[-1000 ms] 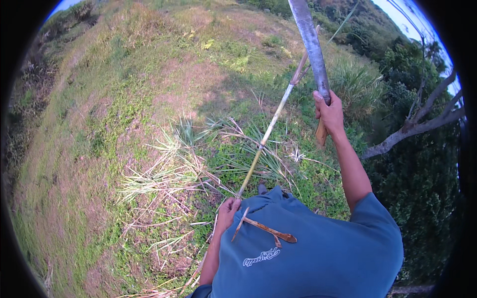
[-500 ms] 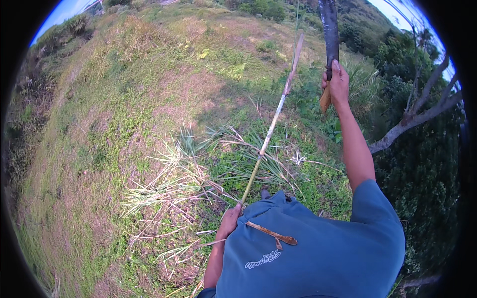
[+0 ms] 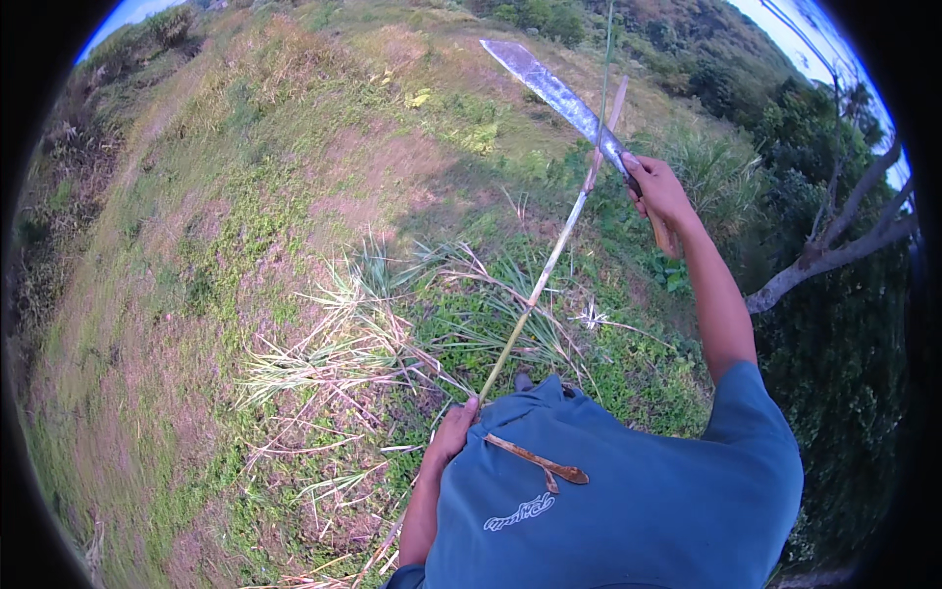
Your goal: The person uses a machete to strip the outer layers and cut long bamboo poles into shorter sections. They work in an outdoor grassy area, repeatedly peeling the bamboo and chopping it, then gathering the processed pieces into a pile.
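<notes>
Gripping stalk [image 3: 531, 304] low, left hand [image 3: 454, 428] closed round its near end; right hand [image 3: 657, 187] wrapped on machete [image 3: 566, 101] handle, blade crossing stalk's upper part in view, contact unclear. Best: steady stalk, left fingers clear of edge.

Shines mottled silver-grey on the machete blade [image 3: 551, 86] at upper centre; turns tan on its handle [image 3: 664, 237]. Shades from yellow-green to whitish up the stalk [image 3: 556, 249], mid-frame. Spreads blue across the shirt [image 3: 648, 491], lower right, with white lettering [image 3: 520, 512].
</notes>
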`<move>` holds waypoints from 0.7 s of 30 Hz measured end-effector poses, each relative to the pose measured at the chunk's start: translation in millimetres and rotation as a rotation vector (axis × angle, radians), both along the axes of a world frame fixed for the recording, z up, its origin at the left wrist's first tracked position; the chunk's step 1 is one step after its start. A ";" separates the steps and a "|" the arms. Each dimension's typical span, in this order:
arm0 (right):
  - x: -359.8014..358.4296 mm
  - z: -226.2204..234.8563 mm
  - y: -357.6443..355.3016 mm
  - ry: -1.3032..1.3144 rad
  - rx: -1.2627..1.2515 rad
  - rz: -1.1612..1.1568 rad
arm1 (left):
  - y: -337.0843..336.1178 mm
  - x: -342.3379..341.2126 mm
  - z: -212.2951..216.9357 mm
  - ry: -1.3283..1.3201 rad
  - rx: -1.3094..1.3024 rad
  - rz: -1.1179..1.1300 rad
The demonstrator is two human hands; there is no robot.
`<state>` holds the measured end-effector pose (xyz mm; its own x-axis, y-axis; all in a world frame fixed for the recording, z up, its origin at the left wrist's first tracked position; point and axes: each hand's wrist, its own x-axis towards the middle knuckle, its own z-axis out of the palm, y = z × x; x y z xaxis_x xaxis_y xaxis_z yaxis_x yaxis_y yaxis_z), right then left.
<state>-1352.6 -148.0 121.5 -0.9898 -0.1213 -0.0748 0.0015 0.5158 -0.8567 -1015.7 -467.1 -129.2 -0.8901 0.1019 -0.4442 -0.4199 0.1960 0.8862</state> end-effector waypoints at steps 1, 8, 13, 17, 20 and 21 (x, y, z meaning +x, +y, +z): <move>-4.2 2.5 -0.1 0.005 -0.041 -0.060 | -0.5 0.1 -3.9 -0.019 0.024 -0.001; 21.8 -13.1 -16.3 -0.145 0.039 0.016 | -3.0 0.7 -18.9 -0.130 -0.003 -0.012; 43.5 -17.7 -10.5 -0.344 -0.087 0.066 | -8.2 15.9 -31.0 -0.187 0.085 -0.060; 19.1 -2.9 -0.7 -0.073 -0.018 -0.144 | -8.9 4.7 -40.3 -0.220 0.147 -0.039; 31.1 -24.4 -7.0 -0.092 0.093 -0.022 | -8.8 6.7 -54.9 -0.236 0.161 -0.026; 48.6 -37.5 -16.5 -0.183 0.173 0.142 | -9.9 6.7 -55.3 -0.237 0.168 -0.019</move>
<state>-1304.0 -164.4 84.0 -0.9321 -0.2272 -0.2822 0.0655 0.6604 -0.7480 -1009.0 -477.0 -184.5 -0.7606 0.2074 -0.6152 -0.6168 0.0646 0.7844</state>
